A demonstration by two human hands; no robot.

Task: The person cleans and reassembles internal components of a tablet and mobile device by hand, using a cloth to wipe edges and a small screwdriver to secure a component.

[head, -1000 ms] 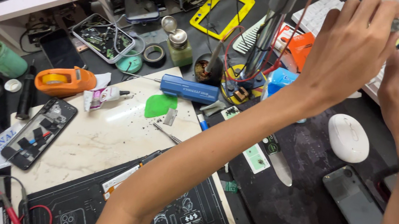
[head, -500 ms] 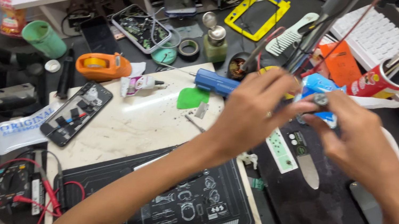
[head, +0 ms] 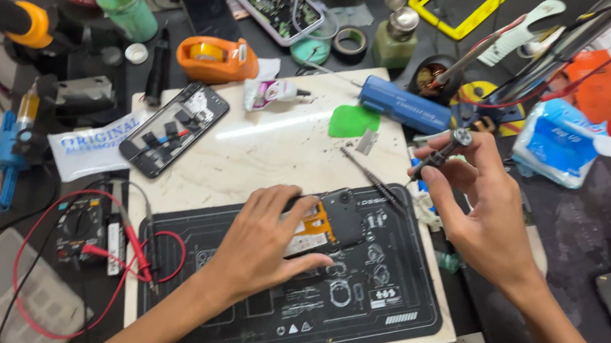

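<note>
Both hands have come down from the blue tissue pack at the bench's far side: the left hand now lies on the black printed work mat, fingers spread and curled onto an opened black phone with an orange inner part. The right hand hovers just beside it, thumb and fingertips pinched around a slim dark metal screwdriver, held tilted, tip down.
</note>
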